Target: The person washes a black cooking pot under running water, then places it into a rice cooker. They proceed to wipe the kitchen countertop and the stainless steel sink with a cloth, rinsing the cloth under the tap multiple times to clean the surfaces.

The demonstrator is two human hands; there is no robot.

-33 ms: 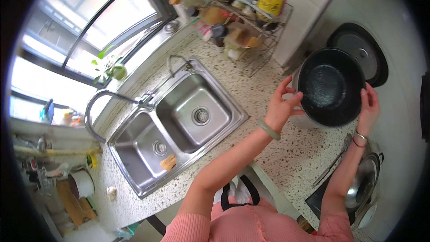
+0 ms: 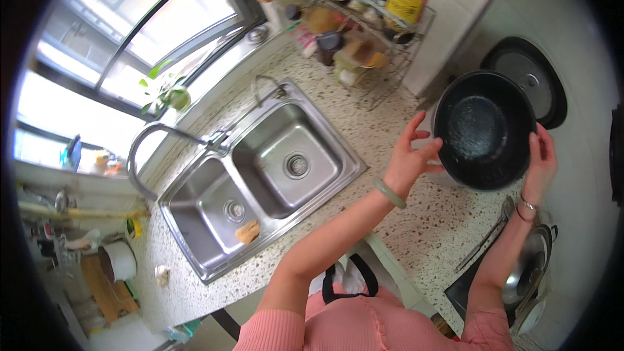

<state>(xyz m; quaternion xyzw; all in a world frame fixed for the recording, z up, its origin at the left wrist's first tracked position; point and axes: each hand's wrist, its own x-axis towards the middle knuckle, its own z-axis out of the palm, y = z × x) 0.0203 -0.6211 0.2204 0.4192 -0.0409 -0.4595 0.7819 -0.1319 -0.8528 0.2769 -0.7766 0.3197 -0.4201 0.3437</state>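
A round black inner pot (image 2: 484, 131), like that of a rice cooker, is between my hands at the right, its open mouth facing me. Its inside is dark and glossy with pale specks at the bottom. My left hand (image 2: 413, 159), with a pale green bangle on the wrist, grips the left rim, thumb at the edge and forefinger raised. On the right rim, the fingers of my right hand (image 2: 541, 162) are pressed to the wall. Behind the pot stands a dark oval open lid (image 2: 528, 81) with a grey inner plate. What the pot rests on is mostly hidden.
A double steel sink (image 2: 270, 214) with a curved faucet (image 2: 146, 136) lies to the left, a brown piece (image 2: 247, 232) in it. Seasonings fill a wire rack (image 2: 390, 58) at the back. A wok-like pan lid (image 2: 530, 263) sits by my right forearm on the speckled counter (image 2: 422, 234).
The whole view has shifted slightly. Both hands keep their hold on the pot, with little visible motion relative to it.
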